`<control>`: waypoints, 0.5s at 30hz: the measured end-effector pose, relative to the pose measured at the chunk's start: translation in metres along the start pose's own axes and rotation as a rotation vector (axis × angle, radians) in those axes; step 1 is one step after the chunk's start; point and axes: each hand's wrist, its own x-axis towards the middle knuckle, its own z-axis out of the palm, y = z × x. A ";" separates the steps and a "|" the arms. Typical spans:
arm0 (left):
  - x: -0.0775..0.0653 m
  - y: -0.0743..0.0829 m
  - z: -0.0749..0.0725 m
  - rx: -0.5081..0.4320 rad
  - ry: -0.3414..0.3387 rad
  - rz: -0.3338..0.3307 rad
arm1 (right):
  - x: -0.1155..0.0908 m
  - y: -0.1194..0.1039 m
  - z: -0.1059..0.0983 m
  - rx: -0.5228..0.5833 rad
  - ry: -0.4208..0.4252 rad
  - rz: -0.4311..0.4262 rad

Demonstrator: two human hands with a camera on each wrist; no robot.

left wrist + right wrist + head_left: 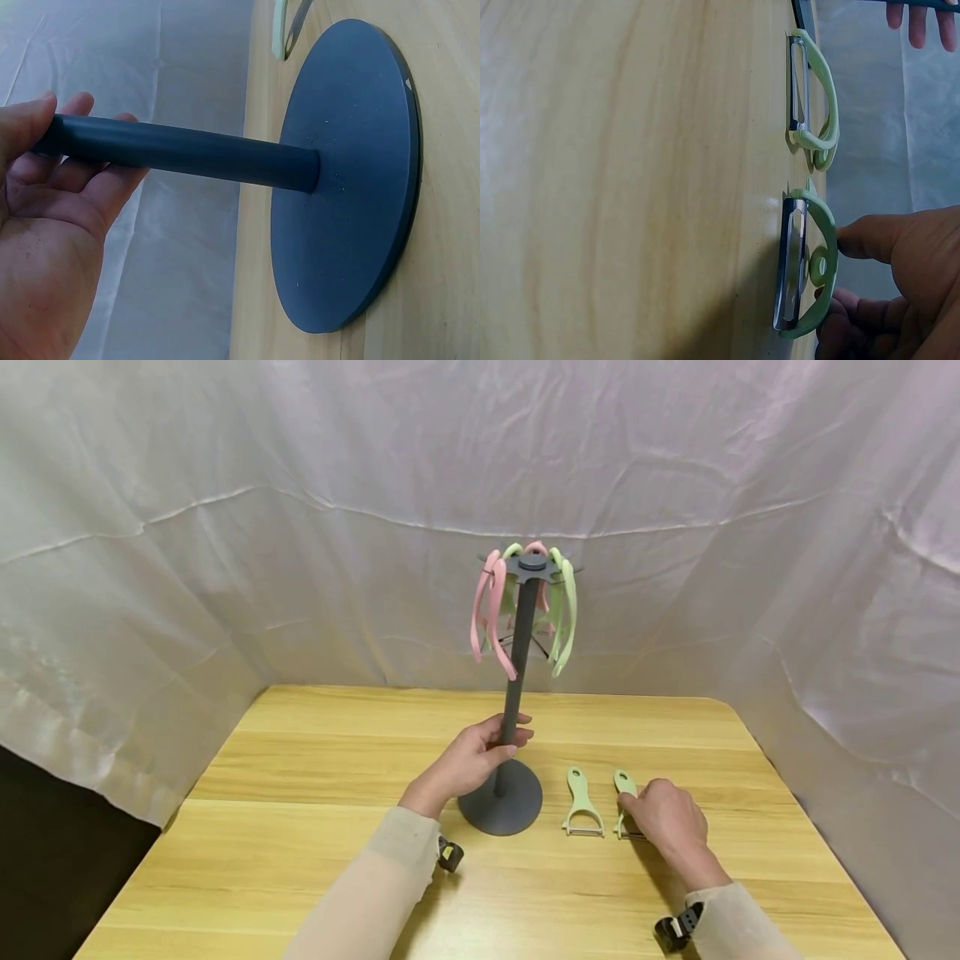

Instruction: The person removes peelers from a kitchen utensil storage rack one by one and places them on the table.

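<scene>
My left hand [467,762] grips the pole of a dark grey rotating stand [521,660] low down, just above its round base [352,225]; in the left wrist view the thumb and fingers lie around the pole. Pink peelers [497,618] and green peelers [567,618] hang from the hooks at the stand's top. On the table right of the base lies a green Y-shaped peeler [579,797]. Farther right, my right hand [667,817] pinches a second green peeler [826,225] between thumb and fingers; its blade [791,262] shows in the right wrist view.
The wooden table [315,835] has its back edge close behind the stand. Pale grey curtains [375,568] surround the back and sides. A camera is strapped to each wrist, one beside the left sleeve [375,893].
</scene>
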 end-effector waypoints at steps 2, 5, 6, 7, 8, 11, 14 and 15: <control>0.000 0.000 0.000 0.001 -0.003 0.000 | 0.000 0.000 0.000 0.000 -0.002 -0.002; 0.000 0.000 0.000 0.003 -0.003 0.000 | 0.000 0.000 0.000 -0.001 -0.003 0.005; 0.000 0.001 0.000 0.003 -0.002 -0.001 | 0.000 0.000 0.000 -0.002 -0.002 0.004; 0.000 0.001 0.000 0.003 0.000 -0.002 | 0.000 0.000 0.000 -0.001 0.000 0.005; 0.000 0.001 0.000 0.001 0.002 -0.003 | 0.000 0.000 0.000 -0.001 0.000 0.007; 0.000 0.001 0.001 0.000 0.007 -0.004 | 0.000 0.000 0.000 -0.001 0.004 0.006; 0.000 0.001 0.001 -0.001 0.011 -0.004 | 0.000 0.000 0.001 -0.001 0.004 0.015; 0.000 0.000 0.001 0.000 0.012 -0.004 | 0.001 0.000 0.000 -0.001 0.005 0.018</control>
